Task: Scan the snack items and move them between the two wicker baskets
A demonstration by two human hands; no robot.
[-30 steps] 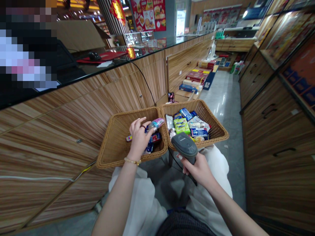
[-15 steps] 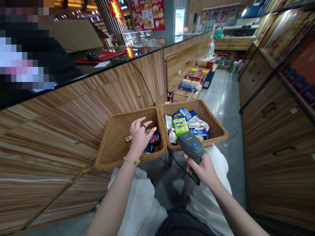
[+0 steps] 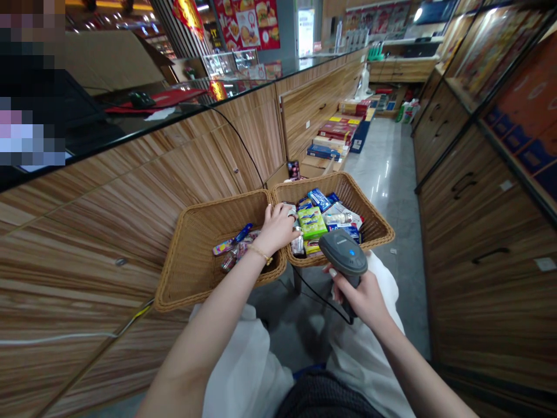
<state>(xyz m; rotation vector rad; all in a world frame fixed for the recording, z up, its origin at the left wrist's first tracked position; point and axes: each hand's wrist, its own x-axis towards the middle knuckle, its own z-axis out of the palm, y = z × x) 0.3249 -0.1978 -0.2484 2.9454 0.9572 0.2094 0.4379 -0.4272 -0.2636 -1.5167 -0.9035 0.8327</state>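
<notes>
My left hand (image 3: 281, 225) reaches over the shared edge of two wicker baskets, its fingers apart above a silvery pack at the near left side of the right basket (image 3: 387, 237). Whether the fingertips touch that pack cannot be made out. Beside them lie a small clear jar (image 3: 297, 242) with a pale lid and a green box (image 3: 311, 223). My right hand (image 3: 364, 296) is wrapped round the handle of a dark grey barcode scanner (image 3: 343, 252), held just in front of the right basket with a blue light showing. In the left basket (image 3: 185, 232) are several colourful small packs (image 3: 224, 247).
A wooden counter (image 3: 209, 139) with a dark glass top runs along the left. Stacked boxes (image 3: 339, 130) stand beyond the baskets. Wooden drawers (image 3: 474, 232) line the right side of the aisle. The scanner's black cable (image 3: 319, 297) hangs below the baskets.
My left hand has moved right, from over the left basket to the left side of the right basket. My right hand still holds the scanner, slightly further right. The view has shifted a little.
</notes>
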